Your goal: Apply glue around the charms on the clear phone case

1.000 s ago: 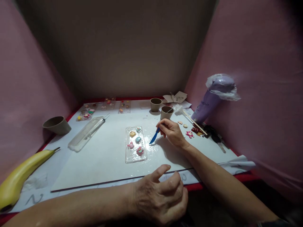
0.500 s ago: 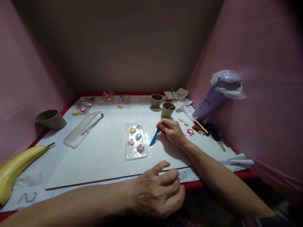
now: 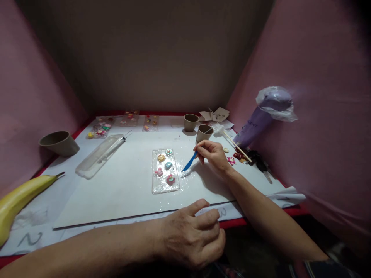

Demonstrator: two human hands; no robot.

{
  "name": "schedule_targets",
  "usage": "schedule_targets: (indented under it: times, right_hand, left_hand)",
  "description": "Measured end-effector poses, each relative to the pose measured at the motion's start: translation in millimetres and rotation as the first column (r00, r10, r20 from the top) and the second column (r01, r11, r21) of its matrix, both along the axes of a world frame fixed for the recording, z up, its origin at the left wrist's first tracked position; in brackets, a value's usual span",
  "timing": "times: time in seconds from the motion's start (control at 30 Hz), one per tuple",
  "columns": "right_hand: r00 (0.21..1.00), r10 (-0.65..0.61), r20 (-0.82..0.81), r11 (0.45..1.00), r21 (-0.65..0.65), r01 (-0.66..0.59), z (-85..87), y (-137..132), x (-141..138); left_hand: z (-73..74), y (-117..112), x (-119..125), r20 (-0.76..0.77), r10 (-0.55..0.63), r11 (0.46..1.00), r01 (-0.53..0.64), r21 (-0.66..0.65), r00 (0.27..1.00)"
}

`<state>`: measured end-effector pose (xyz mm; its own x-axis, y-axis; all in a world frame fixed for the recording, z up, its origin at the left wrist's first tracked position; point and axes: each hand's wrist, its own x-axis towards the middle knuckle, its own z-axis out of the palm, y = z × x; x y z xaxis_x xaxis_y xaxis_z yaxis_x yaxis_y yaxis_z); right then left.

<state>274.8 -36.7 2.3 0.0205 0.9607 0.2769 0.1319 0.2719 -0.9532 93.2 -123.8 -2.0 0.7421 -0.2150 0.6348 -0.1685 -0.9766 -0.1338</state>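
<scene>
My right hand [image 3: 213,154] pinches a blue plastic knife-shaped spatula [image 3: 190,161] between thumb and fingers. Its tip points down at the white board, just right of a clear phone case [image 3: 155,185]. On the case sit several small charms, among them a pink bunny [image 3: 158,172], a yellow one [image 3: 161,158] and a pink-and-teal one [image 3: 171,179]. Shiny wet streaks [image 3: 188,175] surround the case on the board. Nearest me, my left hand [image 3: 194,233] hangs by the board's front edge, its fingers loosely curled and apart, with nothing visible in it; the fingertips are partly hidden.
Two grey-brown cups [image 3: 191,122] stand at the back, one with a stick; another cup [image 3: 59,143] is left. A clear plastic tray [image 3: 97,156], a banana [image 3: 26,189], decorated cases [image 3: 150,123], loose charms [image 3: 231,160] and a purple bottle [image 3: 251,125] lie around.
The blue spatula's tip has shifted slightly up along the right side of the case, and my right hand has risen a little. My left hand stays nearly still; the view has shifted slightly.
</scene>
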Motion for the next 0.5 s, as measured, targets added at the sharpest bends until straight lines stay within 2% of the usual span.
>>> schedule_targets:
  times: [0.13,0.3,0.37,0.5]
  right_hand:
    - [0.985,-0.160,0.066,0.984,0.092,0.154,-1.0,2,1]
    - [0.945,-0.177,0.275,0.984,0.052,0.169,0.5,-2,1]
    - [0.883,-0.189,0.429,0.982,0.075,0.173,3.9,-5,1]
    - [0.669,-0.170,0.723,0.985,0.113,0.128,13.3,-11,2]
  left_hand:
    - [1.6,0,2,-0.001,0.012,1.000,-0.012,-0.016,1.000]
    - [2.0,1,2,0.016,0.017,1.000,-0.016,-0.010,1.000]
    - [2.6,1,2,0.004,0.022,1.000,-0.022,-0.009,1.000]
    - [4.3,1,1,-0.013,0.023,1.000,-0.023,-0.004,1.000]
